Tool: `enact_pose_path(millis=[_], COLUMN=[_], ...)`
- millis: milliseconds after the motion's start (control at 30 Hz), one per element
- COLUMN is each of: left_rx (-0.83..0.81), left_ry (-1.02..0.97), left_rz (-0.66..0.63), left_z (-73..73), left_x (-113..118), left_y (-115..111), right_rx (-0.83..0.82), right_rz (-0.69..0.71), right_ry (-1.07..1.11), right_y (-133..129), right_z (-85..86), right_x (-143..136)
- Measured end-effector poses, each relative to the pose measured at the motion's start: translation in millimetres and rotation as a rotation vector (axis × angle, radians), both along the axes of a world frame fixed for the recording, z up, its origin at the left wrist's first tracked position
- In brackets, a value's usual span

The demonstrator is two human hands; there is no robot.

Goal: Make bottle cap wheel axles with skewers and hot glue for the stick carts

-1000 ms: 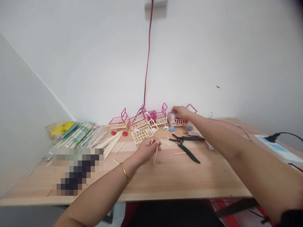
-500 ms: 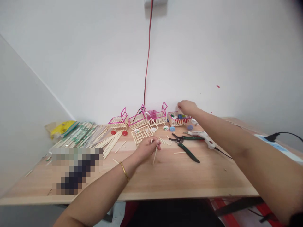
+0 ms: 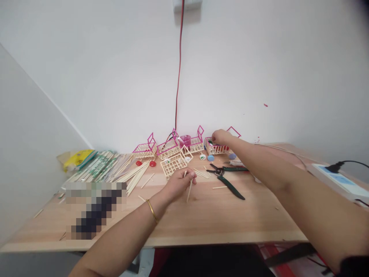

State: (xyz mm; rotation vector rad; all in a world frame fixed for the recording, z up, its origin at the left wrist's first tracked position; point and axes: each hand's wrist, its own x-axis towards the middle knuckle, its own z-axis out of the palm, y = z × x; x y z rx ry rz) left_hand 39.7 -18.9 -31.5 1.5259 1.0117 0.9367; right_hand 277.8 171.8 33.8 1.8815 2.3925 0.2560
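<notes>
My left hand [image 3: 182,181] is closed around a thin wooden stick [image 3: 189,192], which slants down towards the tabletop. Just beyond it lies an unpainted wooden-stick cart [image 3: 170,167] with a grid-like side. My right hand [image 3: 221,137] reaches over a pink-rimmed stick basket [image 3: 220,149] of bottle caps at the back. Its fingers point down into the basket, and the fingertips are hidden. More pink-rimmed stick carts [image 3: 144,151] stand in a row to the left. Blue bottle caps [image 3: 211,158] sit in front of the basket.
Green-handled pruning shears [image 3: 230,186] lie open at centre right. A glue gun [image 3: 235,163] is mostly behind my right forearm. Bundled sticks [image 3: 100,165] and a yellow bag [image 3: 79,159] fill the left. A power strip [image 3: 340,179] lies at right; red caps [image 3: 152,164] sit near loose sticks.
My right hand has moved slightly left and down into the basket, uncovering a pink handle behind it. The right forearm now covers most of the glue gun. My left hand keeps its stick.
</notes>
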Motion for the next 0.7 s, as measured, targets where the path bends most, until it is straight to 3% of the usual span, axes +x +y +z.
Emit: enact_pose_path(millis=[333,700], left_rx=[0.006,0.028], left_ry=[-0.004,0.021], left_rz=[0.002,0.014], left_z=[5.8,4.2], left_x=[1.5,0.8], left_y=[-2.5,-1.4], right_rx=[-0.078,-0.032], right_rz=[0.002,0.051], right_ry=[-0.061,0.054], right_y=[2.4,3.2], right_z=[0.5,-1.3], right_x=[-2.8,8.5])
